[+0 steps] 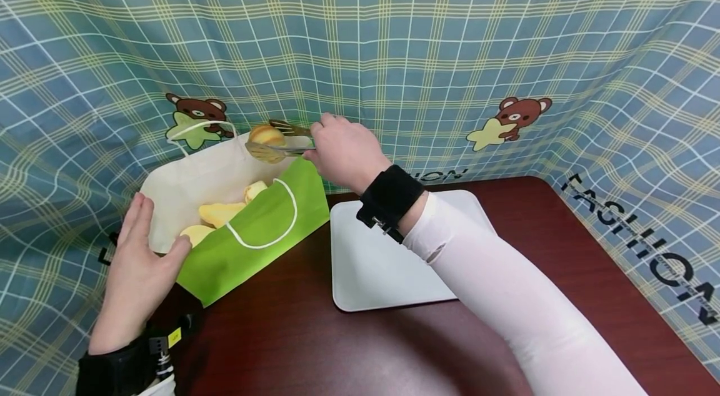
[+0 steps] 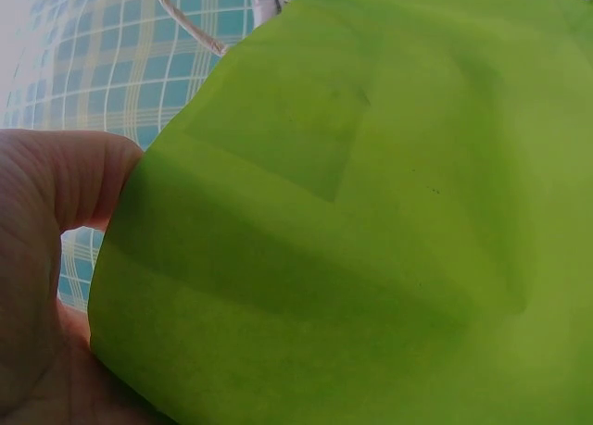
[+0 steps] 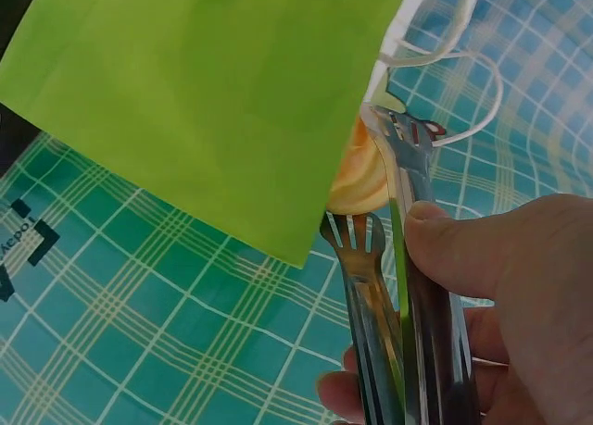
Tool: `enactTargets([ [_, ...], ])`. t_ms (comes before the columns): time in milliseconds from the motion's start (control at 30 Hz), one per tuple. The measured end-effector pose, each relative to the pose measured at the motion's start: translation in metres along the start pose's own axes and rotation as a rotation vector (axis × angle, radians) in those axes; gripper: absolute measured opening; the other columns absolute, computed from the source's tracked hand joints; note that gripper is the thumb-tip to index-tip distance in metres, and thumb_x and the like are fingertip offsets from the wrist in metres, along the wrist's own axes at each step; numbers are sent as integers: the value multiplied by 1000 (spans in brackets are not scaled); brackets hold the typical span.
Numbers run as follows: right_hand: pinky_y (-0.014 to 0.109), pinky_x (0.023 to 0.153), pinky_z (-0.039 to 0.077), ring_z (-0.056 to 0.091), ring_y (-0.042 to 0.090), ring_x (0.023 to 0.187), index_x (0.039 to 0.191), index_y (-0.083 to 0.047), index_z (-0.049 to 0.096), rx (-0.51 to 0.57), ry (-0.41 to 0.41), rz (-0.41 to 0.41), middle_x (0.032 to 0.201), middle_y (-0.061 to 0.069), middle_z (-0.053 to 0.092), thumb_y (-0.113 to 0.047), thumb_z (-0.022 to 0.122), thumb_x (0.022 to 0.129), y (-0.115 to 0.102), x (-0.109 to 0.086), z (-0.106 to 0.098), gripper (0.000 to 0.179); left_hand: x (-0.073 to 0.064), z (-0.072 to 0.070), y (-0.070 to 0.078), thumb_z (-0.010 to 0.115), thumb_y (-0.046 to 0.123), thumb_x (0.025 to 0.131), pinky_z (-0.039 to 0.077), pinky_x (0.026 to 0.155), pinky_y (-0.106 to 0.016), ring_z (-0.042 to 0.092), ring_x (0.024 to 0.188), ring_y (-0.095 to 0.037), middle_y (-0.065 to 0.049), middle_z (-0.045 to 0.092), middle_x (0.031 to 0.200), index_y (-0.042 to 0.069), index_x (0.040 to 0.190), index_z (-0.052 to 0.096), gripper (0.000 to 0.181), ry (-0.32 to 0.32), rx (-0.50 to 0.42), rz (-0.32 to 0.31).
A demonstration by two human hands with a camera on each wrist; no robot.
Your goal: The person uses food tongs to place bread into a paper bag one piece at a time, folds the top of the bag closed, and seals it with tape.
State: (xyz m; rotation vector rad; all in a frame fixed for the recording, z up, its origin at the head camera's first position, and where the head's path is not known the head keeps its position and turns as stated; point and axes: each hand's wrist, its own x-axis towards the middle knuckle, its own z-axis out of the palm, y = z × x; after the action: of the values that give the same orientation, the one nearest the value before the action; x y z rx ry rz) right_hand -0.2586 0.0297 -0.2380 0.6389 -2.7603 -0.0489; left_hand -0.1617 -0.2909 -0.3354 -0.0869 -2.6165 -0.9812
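In the head view my right hand (image 1: 351, 152) grips metal tongs (image 1: 289, 150) above the far right part of a green paper bag (image 1: 253, 265). Between the tong heads sits a round striped orange-yellow bun (image 1: 267, 135), partly hidden behind the bag in the right wrist view. My left hand (image 1: 140, 265) rests against the bag's left end, fingers straight, thumb spread toward the front rim; the left wrist view shows it at the green panel (image 2: 352, 212). Inside the bag, whose lining is white, lie yellowish bread-like pieces (image 1: 222, 213), partly covered by the front panel.
A white rectangular tray (image 1: 388, 265) lies on the dark red-brown table (image 1: 270, 333), right of the bag and partly under my right forearm. Plaid cloth (image 1: 388, 40) with printed bears hangs behind and at both sides. A white cord handle (image 1: 264, 246) loops over the bag's front.
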Motion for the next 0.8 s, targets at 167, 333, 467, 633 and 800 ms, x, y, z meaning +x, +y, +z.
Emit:
enactTargets([
  [167,35,82,51,57,19,102,127,-12,56,5,-14,4,115,4,56,-46,51,94,1,0,6,48,-1,0,1,52,27,94,13,108,-63,-2,145,-29,2,-4,159,12,152,4,77,-6,-1,-1],
  [333,34,78,51,56,18,97,126,-13,57,0,-12,12,110,3,55,-48,52,93,3,-2,11,49,-1,0,1,52,27,94,13,107,-64,-2,145,-29,3,-4,159,12,152,4,77,-6,0,-1],
  [467,33,77,51,56,17,94,122,-14,58,0,5,20,106,2,54,-49,50,93,3,-3,12,47,-1,0,1,52,27,94,13,107,-64,-2,145,-29,4,-4,159,13,152,4,77,-7,-2,-6],
  [633,32,74,50,54,16,89,121,-14,59,15,32,16,102,1,53,-49,50,93,5,-7,8,46,-1,-1,2,52,28,93,15,105,-65,-1,145,-31,5,-4,159,14,152,4,77,-8,5,-25],
  [800,33,74,50,53,17,87,123,-10,57,74,89,19,102,2,53,-47,50,94,12,-20,4,48,0,0,2,52,28,93,16,105,-64,-1,145,-30,5,-4,159,14,152,4,77,-9,15,-29],
])
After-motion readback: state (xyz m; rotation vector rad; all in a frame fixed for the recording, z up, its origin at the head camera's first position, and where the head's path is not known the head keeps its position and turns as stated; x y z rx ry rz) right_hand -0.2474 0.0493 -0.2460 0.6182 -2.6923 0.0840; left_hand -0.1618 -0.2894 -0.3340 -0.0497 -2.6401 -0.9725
